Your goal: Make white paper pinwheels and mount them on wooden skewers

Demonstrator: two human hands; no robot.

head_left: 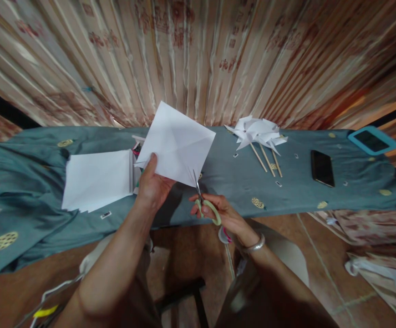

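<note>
My left hand (155,182) grips a square sheet of white paper (179,139) near its lower left edge, thumb on top and fingers beneath. Faint diagonal creases run across the sheet. In my right hand (221,209) is a pair of scissors (207,207) with pale green handles, fingers through the loops. The slightly parted blades meet the paper's lower corner, nearest me. Whether the paper is cut there I cannot tell. Left of the sheet lies a stack of white paper (97,180). Paper pinwheels (257,132) on wooden sticks rest to the right.
A teal patterned cloth (297,196) covers the narrow table. A dark phone (322,168) and a blue-framed tablet-like device (373,140) lie at the right. Small items partly show behind the paper stack. A pleated curtain (184,59) hangs along the back edge.
</note>
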